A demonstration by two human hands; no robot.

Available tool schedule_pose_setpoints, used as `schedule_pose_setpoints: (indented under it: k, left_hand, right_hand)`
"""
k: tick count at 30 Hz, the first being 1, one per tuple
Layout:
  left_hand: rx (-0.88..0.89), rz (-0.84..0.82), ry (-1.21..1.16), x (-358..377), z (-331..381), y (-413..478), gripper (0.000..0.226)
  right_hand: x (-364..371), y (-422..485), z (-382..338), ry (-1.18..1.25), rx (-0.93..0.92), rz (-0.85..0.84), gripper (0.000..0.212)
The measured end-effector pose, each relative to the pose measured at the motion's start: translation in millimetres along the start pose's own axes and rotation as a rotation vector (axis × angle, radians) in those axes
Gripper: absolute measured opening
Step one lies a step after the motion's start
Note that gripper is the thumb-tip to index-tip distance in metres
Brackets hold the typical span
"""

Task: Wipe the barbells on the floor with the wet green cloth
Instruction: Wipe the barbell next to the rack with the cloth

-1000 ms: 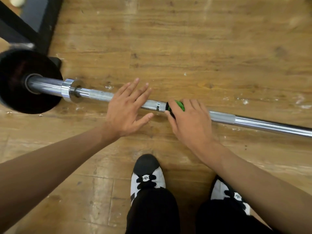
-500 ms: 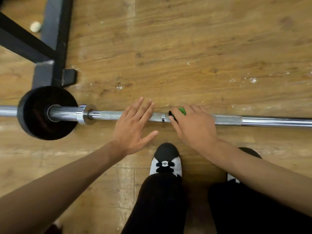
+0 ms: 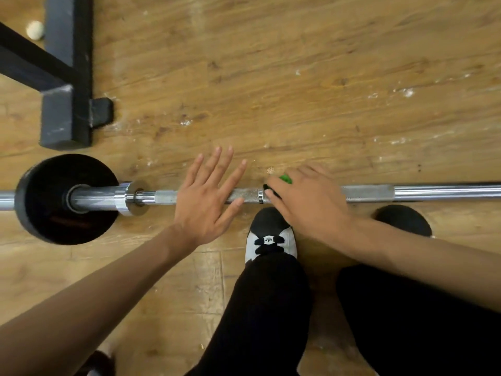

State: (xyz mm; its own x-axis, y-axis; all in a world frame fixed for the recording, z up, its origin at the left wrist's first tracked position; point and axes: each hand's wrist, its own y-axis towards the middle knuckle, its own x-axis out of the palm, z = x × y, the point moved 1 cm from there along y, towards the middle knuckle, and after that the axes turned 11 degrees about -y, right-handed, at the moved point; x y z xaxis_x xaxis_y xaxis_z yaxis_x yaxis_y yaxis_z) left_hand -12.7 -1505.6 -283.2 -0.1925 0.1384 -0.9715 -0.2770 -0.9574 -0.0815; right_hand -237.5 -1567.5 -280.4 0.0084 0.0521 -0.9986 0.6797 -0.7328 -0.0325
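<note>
Clutching green cloth [image 3: 286, 178] against barbell [image 3: 433, 192], right hand [image 3: 309, 204]; trefoil logo [image 3: 269, 239] on shoe [image 3: 288, 240].

Your barbell [image 3: 433, 192] shines silver chrome, with duller grey cross-hatched knurling along its grip sections, and its weight plate [image 3: 48, 218] is matte black. The cloth [image 3: 286, 179] showing under your right hand [image 3: 311, 204] is bright green with a black edge. The floor [image 3: 298, 90] is tan wood grain, flecked with white specks. The rack frame [image 3: 65, 77] is black to dark grey. Your shoe [image 3: 271, 240] is white with a black toe and black laces; your trousers [image 3: 265, 308] are black.
</note>
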Motion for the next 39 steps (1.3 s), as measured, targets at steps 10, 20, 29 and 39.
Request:
schedule_pose_setpoints:
  k: [10,20,29,39]
  left_hand:
    - [0.002,0.042,0.012,14,18,-17,0.07]
    - [-0.014,0.033,0.06,16,21,-29,0.065]
    - [-0.011,0.071,0.055,18,18,-25,0.066]
    - [0.004,0.115,0.085,16,12,-15,0.064]
  right_hand:
    - [-9,-80,80,0.023,-0.034,-0.131,0.046]
    - [-9,-13,-20,0.18,-0.143,-0.128,0.042]
    - [-9,-85,84,0.121,-0.077,-0.122,0.044]
    - [-4,-70,75,0.066,-0.063,-0.014,0.047]
